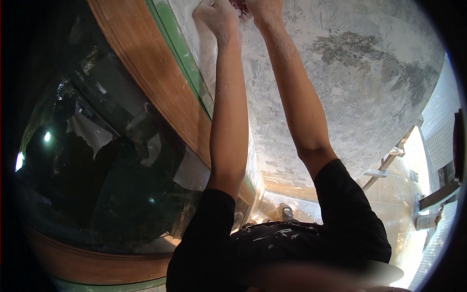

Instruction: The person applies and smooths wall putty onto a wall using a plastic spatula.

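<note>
Along the patchy grey wall (360, 97), a stray left elbow could knock the dark glass (121, 194) or scuff its wooden frame (151, 68). Powder on the left hand (217, 18) and right hand (264, 9) could let the small reddish thing between them (239, 6), at the upper edge, slip; whether fingers are apart or clamped, I cannot tell.
</note>
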The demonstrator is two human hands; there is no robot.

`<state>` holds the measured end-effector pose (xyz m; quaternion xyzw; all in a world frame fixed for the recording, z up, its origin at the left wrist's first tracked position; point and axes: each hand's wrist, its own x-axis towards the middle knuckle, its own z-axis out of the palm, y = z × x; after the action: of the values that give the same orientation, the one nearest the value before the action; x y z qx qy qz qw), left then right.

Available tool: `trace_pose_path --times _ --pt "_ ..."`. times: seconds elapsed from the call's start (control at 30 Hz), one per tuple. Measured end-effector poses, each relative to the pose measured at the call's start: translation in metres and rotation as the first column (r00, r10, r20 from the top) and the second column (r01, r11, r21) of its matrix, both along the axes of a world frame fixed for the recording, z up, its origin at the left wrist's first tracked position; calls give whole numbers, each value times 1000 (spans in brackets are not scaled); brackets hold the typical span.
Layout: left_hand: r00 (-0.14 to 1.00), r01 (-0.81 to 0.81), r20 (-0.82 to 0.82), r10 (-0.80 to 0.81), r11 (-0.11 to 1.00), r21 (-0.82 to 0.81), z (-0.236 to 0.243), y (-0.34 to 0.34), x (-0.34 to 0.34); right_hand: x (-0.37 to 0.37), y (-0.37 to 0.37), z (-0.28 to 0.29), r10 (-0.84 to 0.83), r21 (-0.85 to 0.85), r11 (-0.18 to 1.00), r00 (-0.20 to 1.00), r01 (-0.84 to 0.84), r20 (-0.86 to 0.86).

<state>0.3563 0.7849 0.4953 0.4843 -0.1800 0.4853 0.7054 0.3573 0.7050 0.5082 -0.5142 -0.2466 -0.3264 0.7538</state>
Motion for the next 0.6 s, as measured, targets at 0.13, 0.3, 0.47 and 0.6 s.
trace_pose_path --times 0.13,0.3,0.47,0.6 --pt "992 75 -104 -75 997 -7 -13 -11 -13 9 -4 -14 -21 61 998 990 12 140" --pt "993 120 3 -120 993 14 -56 -20 -20 19 -20 -52 -173 -183 966 982 184 75" --pt "968 -7 -247 49 986 166 -137 -33 -42 -2 -59 -116 -194 -518 810 959 275 205" --pt "879 134 -475 -48 980 149 -206 -18 -59 -44 -85 -163 -318 -660 579 879 478 356"
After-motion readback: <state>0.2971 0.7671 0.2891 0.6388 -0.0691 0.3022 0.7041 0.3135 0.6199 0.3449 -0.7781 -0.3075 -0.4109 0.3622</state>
